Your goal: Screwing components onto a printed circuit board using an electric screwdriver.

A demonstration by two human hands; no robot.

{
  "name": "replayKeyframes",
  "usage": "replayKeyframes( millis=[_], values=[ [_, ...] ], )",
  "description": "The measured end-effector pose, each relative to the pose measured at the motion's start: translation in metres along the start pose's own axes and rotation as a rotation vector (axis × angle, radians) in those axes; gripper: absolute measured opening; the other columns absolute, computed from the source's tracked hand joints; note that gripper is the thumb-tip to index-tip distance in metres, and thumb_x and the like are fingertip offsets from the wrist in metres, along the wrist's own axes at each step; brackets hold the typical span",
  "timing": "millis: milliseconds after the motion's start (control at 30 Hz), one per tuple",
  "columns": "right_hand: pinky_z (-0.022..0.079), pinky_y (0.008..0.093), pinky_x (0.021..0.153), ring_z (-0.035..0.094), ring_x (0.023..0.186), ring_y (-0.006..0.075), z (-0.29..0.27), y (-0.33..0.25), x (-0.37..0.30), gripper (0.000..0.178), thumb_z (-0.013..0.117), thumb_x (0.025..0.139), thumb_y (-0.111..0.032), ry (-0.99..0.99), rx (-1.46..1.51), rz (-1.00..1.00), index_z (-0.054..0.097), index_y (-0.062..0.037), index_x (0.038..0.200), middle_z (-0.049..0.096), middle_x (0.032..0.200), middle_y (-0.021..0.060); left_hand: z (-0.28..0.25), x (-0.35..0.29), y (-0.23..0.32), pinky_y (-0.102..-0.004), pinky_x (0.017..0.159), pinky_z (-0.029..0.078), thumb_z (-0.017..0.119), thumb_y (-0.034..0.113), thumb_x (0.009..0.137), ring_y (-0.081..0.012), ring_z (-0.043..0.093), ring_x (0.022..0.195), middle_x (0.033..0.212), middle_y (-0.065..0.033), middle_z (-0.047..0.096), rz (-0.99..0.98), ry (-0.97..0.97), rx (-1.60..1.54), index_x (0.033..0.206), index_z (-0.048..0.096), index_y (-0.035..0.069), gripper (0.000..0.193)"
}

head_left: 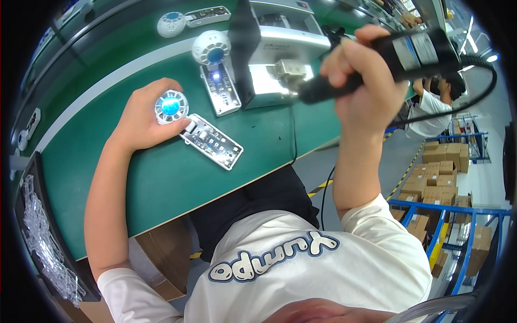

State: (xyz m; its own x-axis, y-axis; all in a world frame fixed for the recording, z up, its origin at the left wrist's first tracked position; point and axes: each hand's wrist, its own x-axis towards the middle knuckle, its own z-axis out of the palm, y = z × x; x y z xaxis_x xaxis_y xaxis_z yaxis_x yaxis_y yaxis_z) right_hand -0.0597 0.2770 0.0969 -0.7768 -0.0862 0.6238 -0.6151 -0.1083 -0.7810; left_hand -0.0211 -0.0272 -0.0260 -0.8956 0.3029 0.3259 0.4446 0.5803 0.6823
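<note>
My left hand (141, 117) is closed around the round, vented head of a white handheld device (215, 143). Blue light shines from the middle of that head, and its opened handle lies over the green bench with a circuit board showing. Raised at the right, my right hand (367, 81) grips a black electric screwdriver (417, 53) with a cable at its back end. The screwdriver's tip points left, at or close to the metal outlet of a boxy screw feeder (288, 51); whether they touch I cannot tell.
A second similar device (221, 91) lies beside the feeder, with another (207, 16) farther back. At the left edge, a black tray (37, 161) holds clear plastic parts. The screwdriver's black cable (484, 97) loops down at the right. Cardboard boxes (431, 177), blue racks and another person (431, 110) are beyond.
</note>
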Motion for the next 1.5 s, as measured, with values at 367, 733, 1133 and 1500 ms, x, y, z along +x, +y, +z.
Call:
replayKeyframes(
  millis=[367,733,1133,1500],
  values=[
    [0.046,0.0373,0.066,0.051,0.058,0.0157,0.045,-0.028,-0.062,0.041,0.051,0.085,-0.006,-0.387,0.405,0.254,0.047,-0.0025,0.126,0.052,0.074,0.0041,-0.004,0.009,-0.002,-0.0349,0.074,0.051,0.078,0.024,0.069,-0.0269,0.064,0.08,0.091,-0.0121,0.065,0.035,-0.028,0.034,0.104,0.06,0.003,0.045],
    [0.046,0.037,0.066,0.052,0.058,0.016,0.047,-0.025,-0.073,0.041,0.051,0.086,-0.005,-0.389,0.318,0.286,0.046,-0.0032,0.127,0.052,0.074,0.0042,0.0,0.006,-0.005,-0.0356,0.072,0.051,0.078,0.026,0.07,-0.0275,0.063,0.079,0.09,-0.0125,0.064,0.035,-0.024,0.049,0.105,0.059,0.003,0.046],
    [0.046,0.0364,0.065,0.053,0.057,0.0154,0.039,-0.011,-0.068,0.036,0.052,0.088,-0.006,-0.568,0.397,0.182,0.046,-0.0055,0.123,0.053,0.075,0.0043,0.003,0.004,-0.003,-0.0353,0.073,0.051,0.079,0.027,0.071,-0.0276,0.063,0.079,0.09,-0.013,0.064,0.049,0.005,0.05,0.102,0.06,0.003,0.044],
    [0.047,0.0349,0.062,0.052,0.053,0.0151,0.018,-0.016,-0.05,0.035,0.057,0.084,-0.004,-0.354,0.531,0.087,0.047,-0.0029,0.117,0.053,0.07,0.005,-0.011,0.01,0.001,-0.037,0.071,0.052,0.08,0.03,0.069,-0.0299,0.065,0.077,0.088,-0.0142,0.066,0.076,-0.027,0.063,0.101,0.062,0.001,0.046]
  ],
)
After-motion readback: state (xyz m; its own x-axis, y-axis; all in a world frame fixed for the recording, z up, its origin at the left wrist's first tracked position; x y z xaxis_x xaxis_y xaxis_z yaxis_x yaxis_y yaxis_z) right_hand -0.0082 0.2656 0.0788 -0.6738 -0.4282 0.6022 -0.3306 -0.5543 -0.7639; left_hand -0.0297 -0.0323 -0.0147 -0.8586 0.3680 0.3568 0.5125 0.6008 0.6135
